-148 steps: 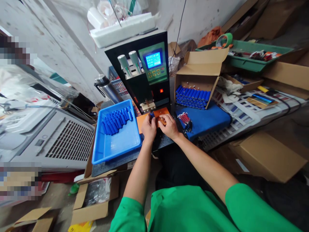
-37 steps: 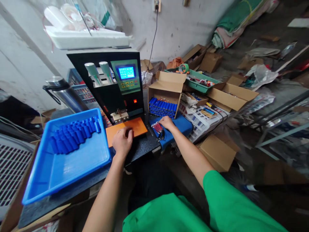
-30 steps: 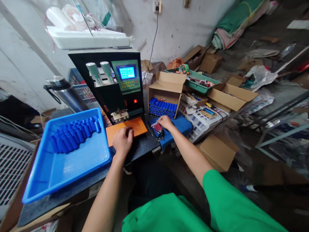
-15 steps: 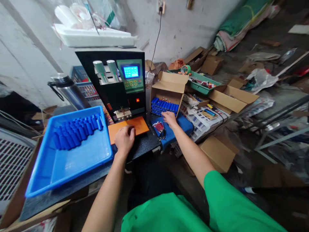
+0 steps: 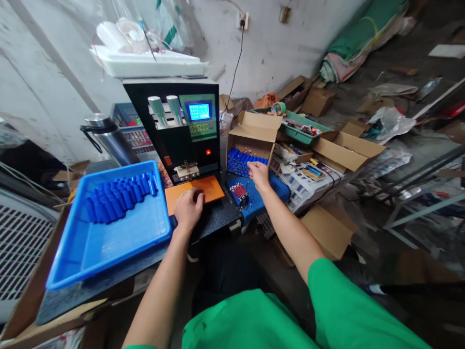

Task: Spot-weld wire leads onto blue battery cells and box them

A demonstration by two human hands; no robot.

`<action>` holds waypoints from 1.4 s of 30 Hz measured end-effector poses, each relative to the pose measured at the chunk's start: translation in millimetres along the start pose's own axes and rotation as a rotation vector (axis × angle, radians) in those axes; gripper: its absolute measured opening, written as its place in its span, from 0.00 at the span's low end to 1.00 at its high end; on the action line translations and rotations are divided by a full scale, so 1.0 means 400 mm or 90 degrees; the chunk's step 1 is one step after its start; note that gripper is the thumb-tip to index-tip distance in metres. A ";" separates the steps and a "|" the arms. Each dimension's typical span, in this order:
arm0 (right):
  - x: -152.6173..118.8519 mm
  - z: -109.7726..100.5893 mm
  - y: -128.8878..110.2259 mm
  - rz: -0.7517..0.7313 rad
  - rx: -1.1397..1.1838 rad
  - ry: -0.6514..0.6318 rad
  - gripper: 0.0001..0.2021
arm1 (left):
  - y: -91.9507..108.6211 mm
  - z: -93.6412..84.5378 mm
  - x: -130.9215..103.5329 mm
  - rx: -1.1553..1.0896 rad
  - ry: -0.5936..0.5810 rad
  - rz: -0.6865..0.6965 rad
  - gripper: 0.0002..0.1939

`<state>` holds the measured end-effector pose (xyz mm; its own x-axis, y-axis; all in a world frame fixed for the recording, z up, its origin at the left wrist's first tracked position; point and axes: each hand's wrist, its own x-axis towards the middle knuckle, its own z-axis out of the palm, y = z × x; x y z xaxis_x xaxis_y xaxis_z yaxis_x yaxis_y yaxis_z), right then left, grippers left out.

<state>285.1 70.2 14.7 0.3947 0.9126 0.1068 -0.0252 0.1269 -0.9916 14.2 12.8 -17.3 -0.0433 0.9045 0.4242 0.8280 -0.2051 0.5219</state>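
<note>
My left hand rests on the orange board in front of the black welding machine, its fingers curled; whatever they may hold is hidden. My right hand pinches a thin wire lead, which hangs down from the fingertips. Below it, a bunch of red and black wire leads with pale ends lies on a blue cloth. Just behind that hand, an open cardboard box holds many blue cylindrical battery cells.
At the left stands a blue plastic tray with blue cells grouped upright. Behind it leans a steel flask. A white foam tray sits on the machine. To the right are a green bin and an opened carton.
My right hand has lifted slightly from the bunch of wire leads, and a lead now hangs from its fingers. My left hand stays on the board. The view has shifted a little.
</note>
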 end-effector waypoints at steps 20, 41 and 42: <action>-0.319 0.194 -0.035 0.158 0.369 -0.264 0.17 | 0.095 -0.042 -0.147 -0.682 -0.145 -0.193 0.22; -0.411 0.223 0.019 0.011 0.070 -0.472 0.14 | 0.008 -0.153 -0.187 -0.650 -0.116 -0.204 0.20; -0.415 0.225 0.020 0.003 0.055 -0.472 0.14 | 0.004 -0.161 -0.188 -0.644 -0.131 -0.207 0.20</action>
<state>136.9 -45.3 -4.5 -0.3282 0.9319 0.1544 -0.1092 0.1249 -0.9861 -17.1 -79.8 -0.9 -0.0046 0.9974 0.0715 -0.0563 -0.0716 0.9958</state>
